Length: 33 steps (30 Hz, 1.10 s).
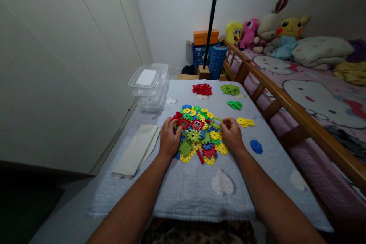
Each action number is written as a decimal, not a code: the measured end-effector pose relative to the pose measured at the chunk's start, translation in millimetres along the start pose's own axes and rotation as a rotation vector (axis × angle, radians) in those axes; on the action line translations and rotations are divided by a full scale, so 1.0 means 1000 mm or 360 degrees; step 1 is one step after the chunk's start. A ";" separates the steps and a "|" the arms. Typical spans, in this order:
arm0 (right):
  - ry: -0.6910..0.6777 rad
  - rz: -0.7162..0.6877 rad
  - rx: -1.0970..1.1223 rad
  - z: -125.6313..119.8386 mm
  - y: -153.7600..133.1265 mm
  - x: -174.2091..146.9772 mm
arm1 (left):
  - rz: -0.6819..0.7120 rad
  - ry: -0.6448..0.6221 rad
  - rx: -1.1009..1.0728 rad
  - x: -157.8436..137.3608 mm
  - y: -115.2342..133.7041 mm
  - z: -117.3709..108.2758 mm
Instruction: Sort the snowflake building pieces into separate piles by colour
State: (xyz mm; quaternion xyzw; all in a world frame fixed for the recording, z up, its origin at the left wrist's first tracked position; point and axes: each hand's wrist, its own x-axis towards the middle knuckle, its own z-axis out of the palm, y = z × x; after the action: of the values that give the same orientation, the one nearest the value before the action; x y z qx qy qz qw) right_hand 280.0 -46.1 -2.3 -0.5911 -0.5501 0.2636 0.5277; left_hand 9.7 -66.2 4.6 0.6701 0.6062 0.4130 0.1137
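A mixed heap of plastic interlocking pieces (197, 135) lies mid-table: notched discs in yellow, blue and green, and square pieces in red and light green. At the heap's left edge, my left hand (170, 138) curls its fingers and thumb around red square pieces (177, 116). My right hand (232, 134), on the right side, pinches a light green square piece (217, 119) at the heap's edge. Sorted groups lie beyond and to the right: red pieces (202, 89), light green pieces (230, 89), green discs (235, 105), yellow discs (245, 122) and blue discs (256, 146).
Stacked clear plastic boxes (148, 93) stand at the table's back left. A folded pale cloth (136, 150) lies left of the heap. The blue-grey tablecloth (197, 198) has heart shapes. A wooden bed rail (274, 91) runs along the right, and a black pole (212, 15) rises behind the table.
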 end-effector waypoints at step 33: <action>0.0637 0.0802 0.0239 -0.013 0.021 0.222 | -0.0019 -0.0103 0.0029 0.001 -0.015 0.006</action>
State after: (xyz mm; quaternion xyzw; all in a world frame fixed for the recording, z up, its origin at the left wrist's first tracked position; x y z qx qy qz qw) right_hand 356.1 158.9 42.5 -0.7081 -0.2511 0.3042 0.5856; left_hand 3.0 -59.7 -7.9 0.6805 0.6099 0.3850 0.1296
